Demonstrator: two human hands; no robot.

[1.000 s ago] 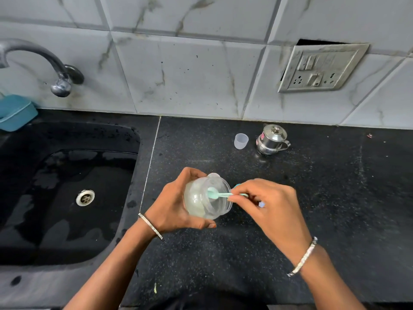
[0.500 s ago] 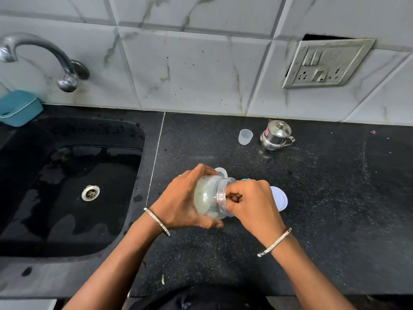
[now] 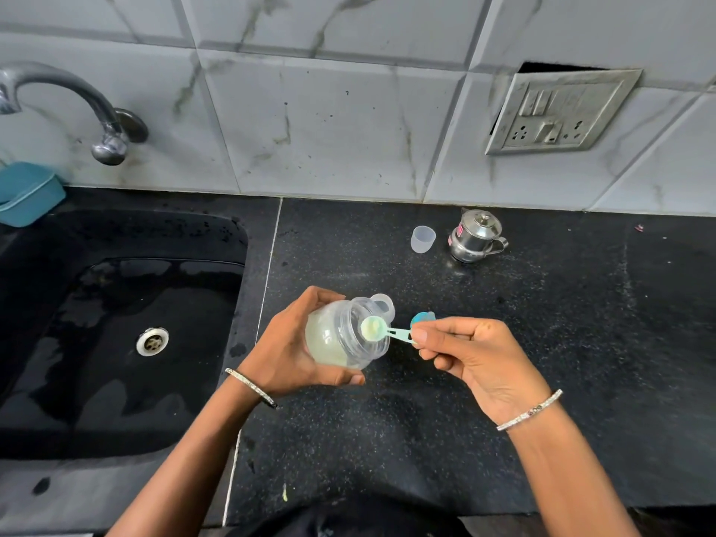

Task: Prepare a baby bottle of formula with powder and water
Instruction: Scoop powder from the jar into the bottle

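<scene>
My left hand (image 3: 288, 350) grips a clear plastic jar (image 3: 341, 335) of pale powder, tilted with its mouth toward the right. My right hand (image 3: 469, 354) pinches the handle of a small teal scoop (image 3: 381, 329). The scoop's bowl, heaped with pale powder, sits just at the jar's mouth. Behind the jar's mouth a clear rounded piece (image 3: 383, 304) shows on the counter. A blue object (image 3: 422, 318) peeks out behind my right fingers. A small translucent cup (image 3: 422, 238) stands farther back.
A black speckled counter (image 3: 542, 362) stretches to the right. A small steel pot with lid (image 3: 474, 236) stands by the translucent cup. On the left lies a wet black sink (image 3: 116, 323) under a tap (image 3: 97, 122), with a teal tub (image 3: 27, 191) at its corner.
My right hand was pressed against the jar's mouth half a second ago. It has now drawn back to the right with the scoop, whose bowl holds powder.
</scene>
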